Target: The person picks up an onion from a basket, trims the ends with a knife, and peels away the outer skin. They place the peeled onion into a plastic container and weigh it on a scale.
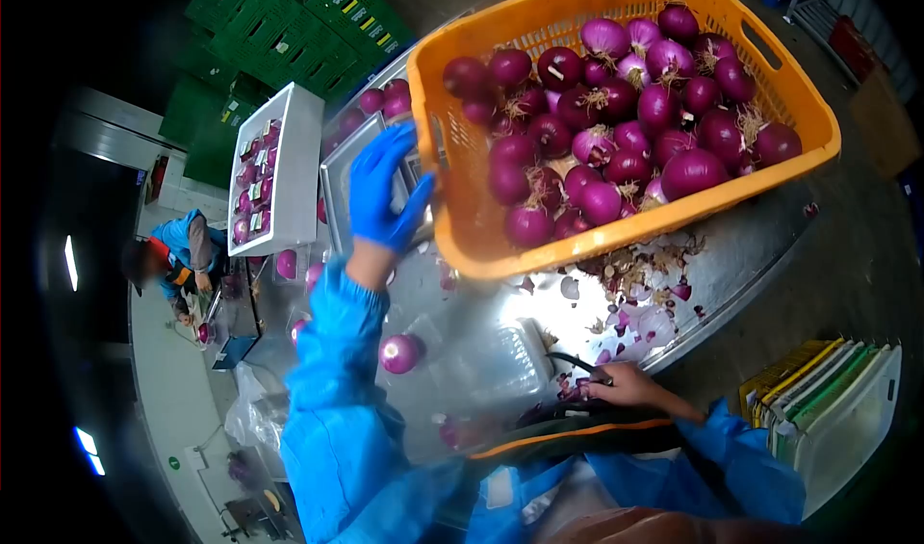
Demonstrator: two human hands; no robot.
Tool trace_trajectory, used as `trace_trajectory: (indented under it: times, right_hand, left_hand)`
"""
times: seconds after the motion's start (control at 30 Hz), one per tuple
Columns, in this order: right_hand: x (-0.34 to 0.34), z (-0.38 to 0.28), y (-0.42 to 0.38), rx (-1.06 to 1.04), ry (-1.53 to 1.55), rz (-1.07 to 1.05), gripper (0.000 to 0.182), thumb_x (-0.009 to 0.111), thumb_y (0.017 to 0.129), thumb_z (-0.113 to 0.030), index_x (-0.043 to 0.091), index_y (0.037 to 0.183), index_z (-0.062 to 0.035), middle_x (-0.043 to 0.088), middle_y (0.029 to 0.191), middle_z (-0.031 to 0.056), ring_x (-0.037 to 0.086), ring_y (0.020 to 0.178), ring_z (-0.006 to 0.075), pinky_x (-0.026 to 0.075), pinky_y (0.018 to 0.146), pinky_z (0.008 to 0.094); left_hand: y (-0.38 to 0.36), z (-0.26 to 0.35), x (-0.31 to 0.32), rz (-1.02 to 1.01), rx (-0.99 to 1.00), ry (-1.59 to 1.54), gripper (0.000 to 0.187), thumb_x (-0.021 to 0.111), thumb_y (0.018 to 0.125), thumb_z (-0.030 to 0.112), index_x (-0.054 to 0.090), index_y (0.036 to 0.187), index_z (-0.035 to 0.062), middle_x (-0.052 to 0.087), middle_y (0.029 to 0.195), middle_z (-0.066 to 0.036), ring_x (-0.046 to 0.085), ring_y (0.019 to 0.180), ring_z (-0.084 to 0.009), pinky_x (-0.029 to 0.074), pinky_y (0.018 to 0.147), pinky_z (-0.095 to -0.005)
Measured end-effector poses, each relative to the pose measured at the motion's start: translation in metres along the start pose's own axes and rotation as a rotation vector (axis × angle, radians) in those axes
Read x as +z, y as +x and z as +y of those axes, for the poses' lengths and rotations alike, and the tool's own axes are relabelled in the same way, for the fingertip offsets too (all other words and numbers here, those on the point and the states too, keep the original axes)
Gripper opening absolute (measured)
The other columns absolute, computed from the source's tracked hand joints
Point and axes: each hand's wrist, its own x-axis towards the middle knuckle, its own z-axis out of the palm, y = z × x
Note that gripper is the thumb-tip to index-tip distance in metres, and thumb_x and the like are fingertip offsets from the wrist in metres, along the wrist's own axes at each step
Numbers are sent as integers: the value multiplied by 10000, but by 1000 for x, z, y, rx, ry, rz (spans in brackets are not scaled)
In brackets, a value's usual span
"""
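The left arm, in a glossy blue sleeve [337, 380], reaches up and forward through the left part of the view. Its hand, in a blue glove [382, 186], is open, the fingers extended away from the body and the thumb spread out to the right; a band of bare wrist [368, 265] shows between glove and cuff. The right arm bends in from the lower right, its blue sleeve [746, 453] ending short of the wrist. The bare right hand [624, 387] points leftward, lower and closer to the torso, its fingers curled and their tips partly hidden.
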Motion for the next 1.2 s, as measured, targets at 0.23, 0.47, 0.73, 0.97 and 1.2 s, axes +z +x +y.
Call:
trace_trajectory:
  times: [0.23,0.47,0.73,0.97,1.2]
  right_hand:
    - [-49,15,-8,-75,223,336,250,698,867,-228,641,971,-8,671,833,126,637,772,210,497,724,350]
    - [-63,39,-8,-58,423,434,248,666,882,-210,631,1018,-6,672,871,117,638,832,192,501,786,345]
    - [-62,60,9,-1,121,471,292,652,878,-240,627,1044,-2,671,897,160,655,840,264,508,792,377]
    - [-66,40,1,4,331,585,248,630,888,-202,630,1005,17,675,902,173,662,837,285,512,767,368]
    - [-53,23,-19,-55,316,883,122,625,881,-88,628,957,7,662,779,94,619,689,168,502,658,319]
  left_hand:
    - [153,-30,85,-227,84,195,519,736,796,140,559,1284,141,583,1226,-144,549,1119,-366,464,944,-416]
    - [193,-50,142,-330,-69,215,558,747,781,182,551,1304,173,572,1252,-158,550,1128,-382,468,956,-426]
    - [251,15,273,-330,-192,150,763,757,769,328,412,1403,78,579,1248,-208,578,1110,-403,473,959,-455]
    - [260,27,302,-260,-474,25,965,830,657,450,345,1414,99,519,1310,-233,549,1178,-403,482,957,-472]
    - [222,27,240,-277,-499,-879,966,811,707,424,289,1456,108,506,1313,-194,569,1152,-357,528,922,-443]
